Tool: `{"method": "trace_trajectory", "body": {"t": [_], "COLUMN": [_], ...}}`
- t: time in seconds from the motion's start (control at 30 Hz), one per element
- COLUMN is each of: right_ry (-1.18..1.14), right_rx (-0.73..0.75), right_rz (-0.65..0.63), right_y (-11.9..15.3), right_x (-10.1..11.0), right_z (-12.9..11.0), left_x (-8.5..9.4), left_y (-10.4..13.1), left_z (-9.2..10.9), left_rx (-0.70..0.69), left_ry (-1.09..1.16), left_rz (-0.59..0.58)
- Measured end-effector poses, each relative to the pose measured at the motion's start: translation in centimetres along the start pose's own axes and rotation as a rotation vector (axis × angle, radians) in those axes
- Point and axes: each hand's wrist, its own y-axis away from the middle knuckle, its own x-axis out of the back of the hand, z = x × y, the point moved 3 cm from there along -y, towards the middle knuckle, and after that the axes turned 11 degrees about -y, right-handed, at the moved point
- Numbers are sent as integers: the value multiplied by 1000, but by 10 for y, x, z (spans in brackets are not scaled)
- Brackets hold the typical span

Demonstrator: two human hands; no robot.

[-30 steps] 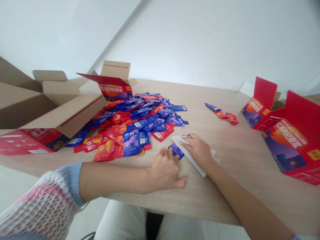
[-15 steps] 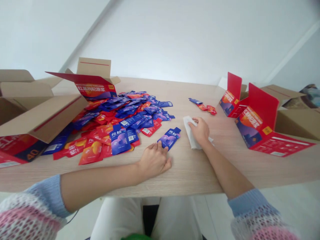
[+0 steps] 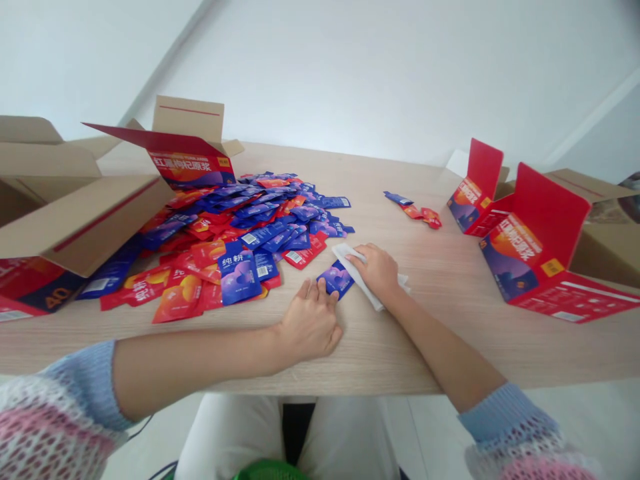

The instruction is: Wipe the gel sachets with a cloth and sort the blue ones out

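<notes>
at centre right of the frame, bare pale wood-grain tabletop point(image 3: 443, 287) gives a hand passage between the person's right hand point(image 3: 375, 270) and the open red cardboard box point(image 3: 543, 233). across centre left, the loose heap of red and blue foil sachets point(image 3: 260, 220) blocks low travel; at lower centre, the left hand point(image 3: 310, 323) bars the way.

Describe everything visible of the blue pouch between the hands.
The blue pouch looks like flexible film, printed with lighter purple shapes. It lies flat and slanted on the table, apart from the pile. The left hand touches its left edge; a white cloth in the right hand hides its far-right end.
</notes>
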Motion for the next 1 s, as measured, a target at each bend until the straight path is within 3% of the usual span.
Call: {"method": "trace_trajectory", "body": {"t": [0.2,0.37,0.43,0.53,0.6,0.7,0.87,1.0], "right_ry": [99,-206,-376,-492,-439,-316,-124,-10], "right_rx": [-172,21,121,238,297,297,175,60], "right_rz": [70,172,131,-28,-124,-122,-71,-80], "right_y": [-12,-12,-5,8,14,18,20,16], "right_x": [16,24,21,9,0,-7,-7,-4], "right_z": [33,30,21,5,-5,-14,-25,-21], "left_x": [-1,1,2,2,1,0,1,0], "left_y": [0,2,1,-3,-7,-11,-13,-13], "left_z": [-1,2,6,13,13,7,2,9], "left_rx": [44,103,103,88,79,74,34,63], "left_ry": [31,-18,-80,-179,-181,-62,23,-32], "left_rz": [-5,56,118,191,199,142,-16,-50]}}
